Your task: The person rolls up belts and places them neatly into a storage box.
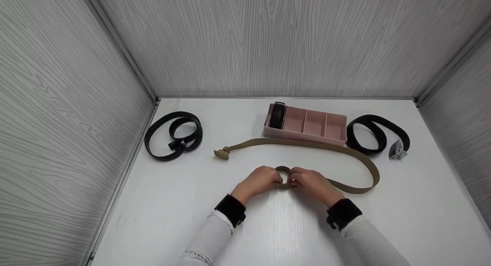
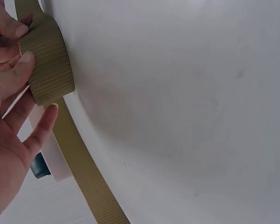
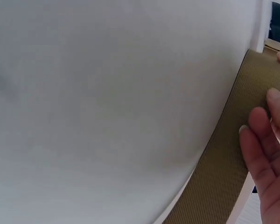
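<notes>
A tan webbing belt (image 1: 307, 143) lies on edge across the white table, its near end bent round into a small loop between the two hands. My left hand (image 1: 262, 178) pinches the loop's left side; in the left wrist view the thumb lies on the ribbed webbing (image 2: 50, 60) and one finger extends below it. My right hand (image 1: 312, 183) pinches the loop's right side. The right wrist view shows its thumb and fingers against the strap (image 3: 219, 158). The belt's tan buckle (image 1: 221, 154) rests at its far end, to the left.
Behind the belt stands a pink divided tray (image 1: 307, 137), with a rolled black belt (image 1: 277, 116) in its leftmost compartment. One loosely coiled black belt (image 1: 153, 153) lies at left. Another, with a silvery buckle (image 1: 398, 150), lies right of the tray. Wood-grain walls (image 1: 253, 43) enclose the table.
</notes>
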Demonstrator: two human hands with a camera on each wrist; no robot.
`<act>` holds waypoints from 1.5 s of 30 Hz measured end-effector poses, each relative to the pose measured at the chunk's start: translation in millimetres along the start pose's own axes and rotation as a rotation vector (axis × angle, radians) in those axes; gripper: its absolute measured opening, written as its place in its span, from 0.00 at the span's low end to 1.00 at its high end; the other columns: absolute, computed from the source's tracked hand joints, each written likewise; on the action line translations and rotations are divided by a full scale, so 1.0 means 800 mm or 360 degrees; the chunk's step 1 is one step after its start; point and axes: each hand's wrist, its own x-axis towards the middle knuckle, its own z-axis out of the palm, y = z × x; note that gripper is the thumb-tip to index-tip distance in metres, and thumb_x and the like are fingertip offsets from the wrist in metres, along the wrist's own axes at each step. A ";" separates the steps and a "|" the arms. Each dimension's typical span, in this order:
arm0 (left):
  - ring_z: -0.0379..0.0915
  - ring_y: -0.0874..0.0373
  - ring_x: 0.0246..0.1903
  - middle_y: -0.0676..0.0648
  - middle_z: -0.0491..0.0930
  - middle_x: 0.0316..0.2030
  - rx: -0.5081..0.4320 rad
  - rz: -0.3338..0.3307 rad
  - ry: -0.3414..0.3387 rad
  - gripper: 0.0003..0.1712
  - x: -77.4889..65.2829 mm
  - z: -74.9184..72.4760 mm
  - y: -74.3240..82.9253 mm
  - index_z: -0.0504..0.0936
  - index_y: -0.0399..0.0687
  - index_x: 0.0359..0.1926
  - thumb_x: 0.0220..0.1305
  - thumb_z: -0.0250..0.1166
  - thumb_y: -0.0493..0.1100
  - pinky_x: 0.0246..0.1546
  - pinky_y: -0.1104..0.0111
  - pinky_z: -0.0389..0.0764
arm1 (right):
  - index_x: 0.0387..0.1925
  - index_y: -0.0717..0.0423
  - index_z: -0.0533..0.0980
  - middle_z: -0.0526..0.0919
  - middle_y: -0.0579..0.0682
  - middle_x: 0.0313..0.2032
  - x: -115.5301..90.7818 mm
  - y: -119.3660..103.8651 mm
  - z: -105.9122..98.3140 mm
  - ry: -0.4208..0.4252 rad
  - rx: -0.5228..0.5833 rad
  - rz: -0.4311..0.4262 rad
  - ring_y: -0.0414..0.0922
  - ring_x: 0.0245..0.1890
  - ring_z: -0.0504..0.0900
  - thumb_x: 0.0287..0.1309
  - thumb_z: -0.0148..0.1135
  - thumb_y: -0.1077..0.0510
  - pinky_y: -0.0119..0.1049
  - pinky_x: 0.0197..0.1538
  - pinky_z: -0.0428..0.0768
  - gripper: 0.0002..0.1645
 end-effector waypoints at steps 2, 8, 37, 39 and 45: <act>0.70 0.62 0.26 0.55 0.81 0.26 -0.0012 -0.0025 -0.0018 0.04 0.000 -0.002 0.000 0.87 0.49 0.28 0.59 0.69 0.37 0.35 0.68 0.73 | 0.34 0.57 0.82 0.81 0.48 0.38 0.000 0.000 0.000 0.0006 -0.0054 0.0000 0.41 0.36 0.81 0.52 0.69 0.70 0.35 0.36 0.79 0.08; 0.72 0.61 0.29 0.55 0.78 0.25 -0.0035 -0.0091 -0.0015 0.08 0.002 -0.001 0.008 0.86 0.47 0.28 0.59 0.65 0.31 0.35 0.67 0.74 | 0.32 0.59 0.81 0.78 0.48 0.31 0.002 -0.005 0.004 -0.0002 0.0069 0.0098 0.40 0.31 0.77 0.55 0.68 0.67 0.34 0.34 0.77 0.03; 0.71 0.62 0.29 0.56 0.77 0.26 -0.0132 -0.0057 0.0022 0.04 0.003 0.004 0.002 0.86 0.47 0.28 0.59 0.69 0.36 0.34 0.70 0.73 | 0.43 0.58 0.79 0.73 0.54 0.53 -0.004 0.000 0.006 -0.0050 -0.0101 0.0103 0.40 0.30 0.76 0.58 0.66 0.68 0.30 0.30 0.75 0.11; 0.71 0.62 0.30 0.55 0.78 0.27 -0.0143 -0.0028 0.0030 0.03 0.003 0.004 0.001 0.86 0.46 0.29 0.59 0.69 0.36 0.35 0.71 0.73 | 0.51 0.58 0.76 0.69 0.56 0.56 -0.004 -0.001 0.005 -0.0064 -0.0132 0.0174 0.40 0.27 0.76 0.59 0.66 0.65 0.30 0.28 0.74 0.18; 0.74 0.60 0.31 0.53 0.79 0.27 -0.0089 -0.0001 0.0035 0.03 0.003 0.004 0.000 0.86 0.46 0.29 0.59 0.68 0.36 0.36 0.69 0.74 | 0.63 0.62 0.61 0.75 0.55 0.38 -0.005 -0.004 0.002 -0.0067 -0.0237 0.0421 0.47 0.27 0.79 0.56 0.69 0.64 0.40 0.30 0.78 0.37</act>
